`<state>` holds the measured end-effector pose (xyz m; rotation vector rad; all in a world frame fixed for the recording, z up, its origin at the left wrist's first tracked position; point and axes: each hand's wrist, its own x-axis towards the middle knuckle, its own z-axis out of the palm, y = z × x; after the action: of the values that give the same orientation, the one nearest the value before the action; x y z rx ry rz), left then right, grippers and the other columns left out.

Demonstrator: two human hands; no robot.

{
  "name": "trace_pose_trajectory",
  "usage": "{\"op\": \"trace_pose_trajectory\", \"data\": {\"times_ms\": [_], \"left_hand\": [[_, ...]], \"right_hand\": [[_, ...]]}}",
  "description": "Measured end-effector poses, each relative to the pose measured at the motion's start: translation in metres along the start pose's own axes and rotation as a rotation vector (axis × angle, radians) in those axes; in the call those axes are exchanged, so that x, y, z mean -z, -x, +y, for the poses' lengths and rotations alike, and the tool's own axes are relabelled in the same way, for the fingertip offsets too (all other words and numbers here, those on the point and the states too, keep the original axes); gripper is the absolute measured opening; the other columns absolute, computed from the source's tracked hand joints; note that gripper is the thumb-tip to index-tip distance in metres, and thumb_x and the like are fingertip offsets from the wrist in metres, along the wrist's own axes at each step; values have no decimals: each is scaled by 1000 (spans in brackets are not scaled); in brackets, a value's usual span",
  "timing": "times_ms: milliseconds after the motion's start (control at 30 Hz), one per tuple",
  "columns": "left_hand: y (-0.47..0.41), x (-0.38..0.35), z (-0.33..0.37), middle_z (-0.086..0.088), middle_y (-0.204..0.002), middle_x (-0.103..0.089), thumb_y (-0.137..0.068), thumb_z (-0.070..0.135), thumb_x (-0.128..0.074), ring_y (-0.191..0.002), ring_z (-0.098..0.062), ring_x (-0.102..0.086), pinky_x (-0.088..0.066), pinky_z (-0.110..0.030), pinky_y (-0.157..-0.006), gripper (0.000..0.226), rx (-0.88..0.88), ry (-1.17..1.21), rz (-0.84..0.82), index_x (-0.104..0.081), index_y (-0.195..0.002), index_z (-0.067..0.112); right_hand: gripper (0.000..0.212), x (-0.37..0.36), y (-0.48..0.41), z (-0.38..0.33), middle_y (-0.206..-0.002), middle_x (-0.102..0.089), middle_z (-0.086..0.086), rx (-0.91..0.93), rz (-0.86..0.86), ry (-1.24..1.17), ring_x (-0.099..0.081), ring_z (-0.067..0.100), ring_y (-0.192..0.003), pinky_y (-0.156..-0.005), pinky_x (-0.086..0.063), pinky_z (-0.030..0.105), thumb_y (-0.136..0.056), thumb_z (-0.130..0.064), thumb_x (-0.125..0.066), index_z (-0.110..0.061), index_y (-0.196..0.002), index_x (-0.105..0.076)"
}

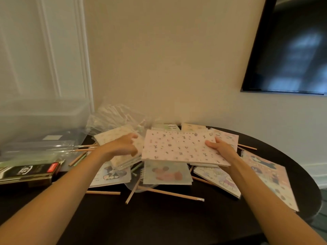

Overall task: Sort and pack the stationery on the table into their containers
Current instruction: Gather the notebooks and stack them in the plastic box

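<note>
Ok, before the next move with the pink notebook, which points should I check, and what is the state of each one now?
1. Right hand grips the pink notebook at its right edge: ok.
2. Pink notebook is lifted off the notebooks under it: seems ok.
3. Left hand has a firm hold on the cream notebook stack: cannot tell, the fingers are blurred.
4. Clear bin on the left is open at the top: cannot tell, it is blurred.
5. Pencils are cleared away: not ok, several lie loose on the table, some partly under notebooks.
</note>
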<state>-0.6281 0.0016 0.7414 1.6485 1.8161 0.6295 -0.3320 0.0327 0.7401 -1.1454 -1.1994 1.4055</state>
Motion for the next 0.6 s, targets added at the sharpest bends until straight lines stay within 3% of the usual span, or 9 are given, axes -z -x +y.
{"op": "trace_pose_trajectory", "data": {"times_ms": [100, 167, 233, 267, 300, 367, 400, 500, 600], "left_hand": [[2, -18, -20, -4, -157, -3, -81, 37, -68, -144, -27, -3, -17, -39, -114, 98, 37, -512, -136, 1, -149, 23], [-4, -30, -31, -5, -157, 8, -87, 45, -57, -144, -29, 9, -6, -47, -116, 92, 74, -654, -71, 6, -149, 22], [-9, -36, -35, -10, -154, -13, -98, 35, -40, -142, -33, -9, -17, -48, -113, 59, 50, -658, 61, -16, -146, 13], [-9, -37, -35, -13, -143, -31, -99, 26, -34, -134, -35, -26, -28, -47, -107, 40, 5, -649, 135, -33, -135, 8], [-8, -37, -34, -13, -128, -43, -99, 19, -31, -122, -33, -39, -37, -44, -98, 28, -52, -648, 194, -44, -120, 5], [-5, -34, -31, -13, -112, -49, -98, 10, -31, -104, -31, -49, -41, -38, -84, 19, -135, -625, 245, -48, -102, 2], [-4, -32, -30, -13, -110, -49, -98, 9, -32, -101, -31, -50, -40, -37, -82, 18, -141, -611, 243, -48, -100, 1], [2, -28, -25, -13, -114, -49, -98, 11, -34, -106, -32, -50, -39, -37, -84, 19, -109, -649, 229, -50, -105, 2], [12, -26, -17, -12, -124, -48, -94, 8, -38, -115, -30, -48, -41, -34, -89, 26, 54, -741, 212, -48, -119, 5]], "right_hand": [[54, 2, 13, 3, -84, -57, 1, -61, -74, 146, -64, 12, -52, -39, -47, 14, -94, -7, -50, -8, -144, -30], [58, 2, 15, 7, -105, -59, 3, -83, -98, 298, -61, 12, -72, -49, -47, 10, -93, -14, -52, -8, -145, -28], [62, 3, 14, 13, -137, -47, 7, -62, -104, 389, -58, 18, -103, -81, -47, 16, -92, -21, -56, -11, -146, -27], [62, 2, 13, 15, -139, -45, 7, -54, -111, 392, -55, 21, -111, -92, -44, 26, -91, -23, -57, -12, -145, -29], [60, 0, 14, 16, -132, -51, 6, -54, -110, 372, -57, 21, -108, -93, -45, 32, -90, -22, -58, -12, -144, -32], [51, -4, 12, 20, -117, -58, 4, -51, -63, 300, -59, 16, -92, -81, -46, 28, -92, -17, -57, -10, -139, -38], [55, -5, 9, 24, -124, -56, 6, -49, -10, 242, -59, 16, -93, -79, -47, 28, -92, -15, -57, -10, -142, -35], [62, -10, 1, 34, -143, -43, 9, -43, 140, 53, -62, 20, -94, -68, -55, 24, -91, -13, -58, -13, -146, -29], [53, -20, 7, 38, -124, -51, 7, -19, 197, -71, -56, 11, -69, -38, -45, 12, -94, -8, -52, -10, -144, -33]]}}
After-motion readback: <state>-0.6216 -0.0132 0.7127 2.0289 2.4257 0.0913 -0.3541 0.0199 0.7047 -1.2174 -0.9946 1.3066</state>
